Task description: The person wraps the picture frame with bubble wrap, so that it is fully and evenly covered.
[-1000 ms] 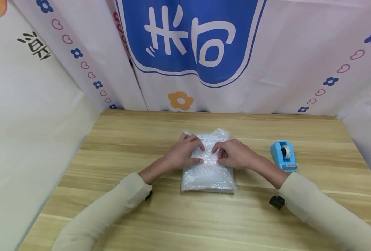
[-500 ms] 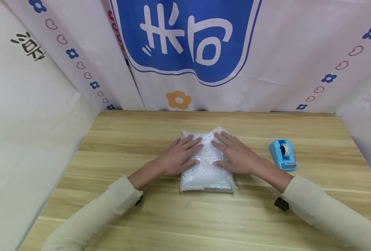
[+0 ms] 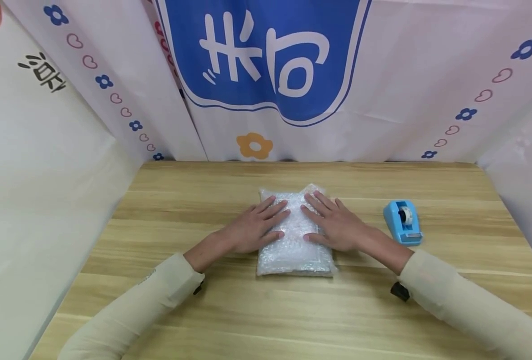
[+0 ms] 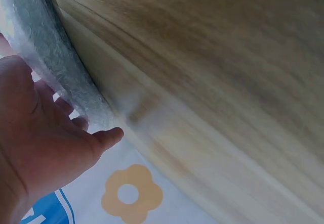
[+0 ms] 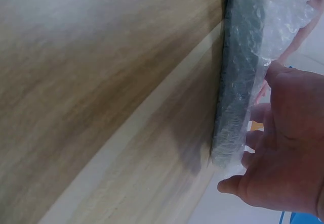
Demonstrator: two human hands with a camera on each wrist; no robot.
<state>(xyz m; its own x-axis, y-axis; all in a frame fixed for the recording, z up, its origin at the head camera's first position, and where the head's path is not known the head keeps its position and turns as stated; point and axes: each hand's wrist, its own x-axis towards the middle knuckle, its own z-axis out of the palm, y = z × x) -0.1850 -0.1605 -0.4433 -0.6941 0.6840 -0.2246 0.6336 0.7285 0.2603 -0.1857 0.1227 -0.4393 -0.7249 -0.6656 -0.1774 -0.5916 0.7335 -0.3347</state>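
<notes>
A flat, rectangular package in bubble wrap [image 3: 293, 257] lies on the wooden table, with one corner of the wrap sticking up at its far right. My left hand [image 3: 253, 228] rests on its left part, fingers spread and straight. On the right part lies my right hand [image 3: 340, 227], its fingers likewise extended. Between the two hands a strip of the wrap shows. From the side, the left wrist view has the package's edge [image 4: 48, 47] beside the left hand [image 4: 45, 128]. In the right wrist view a dark slab shows through the bubble wrap [image 5: 240, 77] beside the right hand [image 5: 283, 148].
A light blue tape dispenser [image 3: 403, 223] with a roll of tape stands on the table [image 3: 266, 320] to the right of the right hand. Behind the table hangs a printed white cloth [image 3: 383, 115], and a pale panel [image 3: 45, 175] borders the left side.
Both hands were curled with fingertips on the middle of the wrap a second ago. Their fingers have since straightened and spread flat over the package, slightly farther apart.
</notes>
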